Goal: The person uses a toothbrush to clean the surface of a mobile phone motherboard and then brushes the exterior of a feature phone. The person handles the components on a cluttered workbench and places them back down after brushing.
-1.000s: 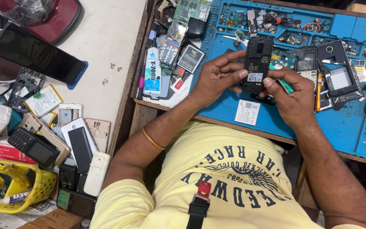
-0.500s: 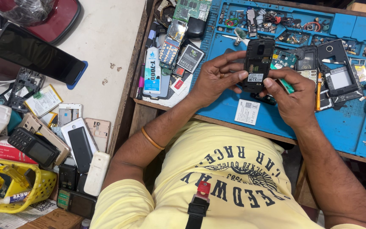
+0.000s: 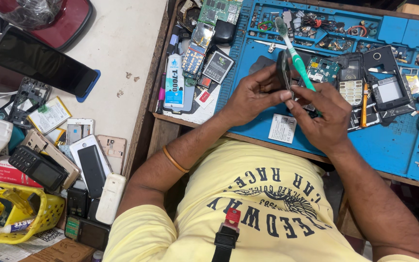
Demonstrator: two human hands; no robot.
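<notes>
Fingers of the left hand [image 3: 255, 97] pinch a small dark phone part [image 3: 283, 68] by its edges, holding it upright and edge-on to the camera above the blue work mat [image 3: 389, 145]. Just to its right, the right hand [image 3: 323, 116] is closed around the lower handle of a green toothbrush [image 3: 294, 53], whose bristled head points up and away past the part's top edge; the handle crosses close beside the part, though I cannot tell if it touches.

Far to the left, on the pale table [image 3: 117, 43], lie a dark tablet [image 3: 42, 63], loose phone shells and a keypad handset [image 3: 40, 167], with a yellow basket [image 3: 6, 213] at the near corner. Between the table and the mat stands a white glue tube [image 3: 174, 80] beside circuit boards [image 3: 193, 53]. Right of the hands, on the mat, sit a keypad frame [image 3: 351, 92] and an open phone housing [image 3: 389, 92].

The held part looks light, thin and stiff, likely fragile at any exposed contacts, so an edge grip seems safest. The brush is light and rigid, best held low on the handle.
</notes>
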